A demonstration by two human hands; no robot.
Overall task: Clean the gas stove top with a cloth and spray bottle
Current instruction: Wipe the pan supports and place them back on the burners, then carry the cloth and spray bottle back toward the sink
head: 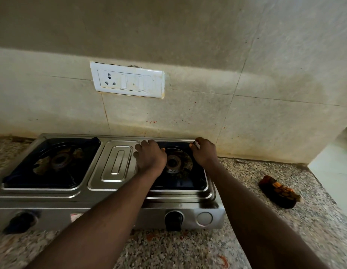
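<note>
Both my hands are at the stove [102, 167], brushed steel w/ ribbed rim, on the speckled granite surface [168, 249]. L hand [150, 156] curls over the back-left edge of the dark glossy tray [188, 183] round the rt burner [171, 163]. R hand [204, 152] pinches its back-rt corner. Crumpled brown-orange cloth [278, 192] lies on the surface, well rt of the stove.

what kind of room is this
Most likely a home kitchen: a two-burner steel gas stove sits on a speckled granite counter against a tiled wall that carries a socket and switch plate.
</note>
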